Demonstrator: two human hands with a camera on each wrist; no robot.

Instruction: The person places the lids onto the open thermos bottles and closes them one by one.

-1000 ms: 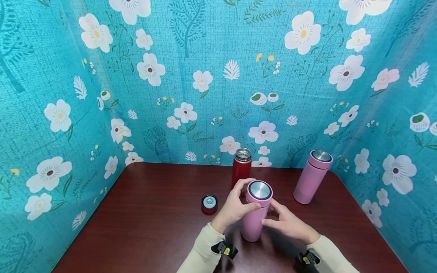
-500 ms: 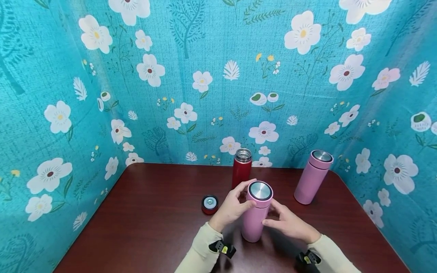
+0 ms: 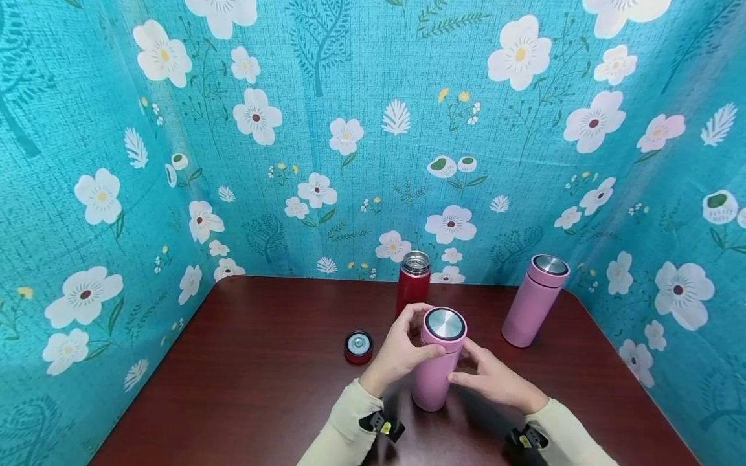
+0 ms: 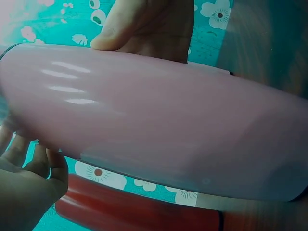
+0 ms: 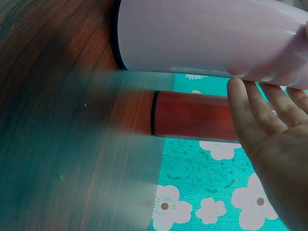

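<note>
My left hand [image 3: 399, 353] curls round the top of the pink flask [image 3: 436, 369], thumb on the near side of its lid [image 3: 445, 325] and fingers [image 3: 415, 315] wrapped over the far side, so that hand is gripping the lid. My right hand [image 3: 492, 382] lies against the flask's body lower down on the right, its fingers [image 3: 466, 377] fairly straight and touching the pink wall rather than wrapped round it; the right wrist view shows the palm open beside the flask with the fingertips [image 5: 240, 96] just meeting it. The flask stands upright on the desk [image 3: 245, 388], between my two hands and directly in front of me.

Just left of my left hand, a little beyond it, a small red cap [image 3: 358, 346] lies on the desk with its silver inside facing up, apart from my fingers. Right behind my left hand's fingers stands a red flask [image 3: 412, 285], upright with its steel mouth uncovered. Farther off, beyond and to the right of my right hand, a second pink flask [image 3: 533, 300] stands upright with its lid on, well apart from both hands. Behind everything hangs a teal flowered cloth [image 3: 350, 129].
</note>
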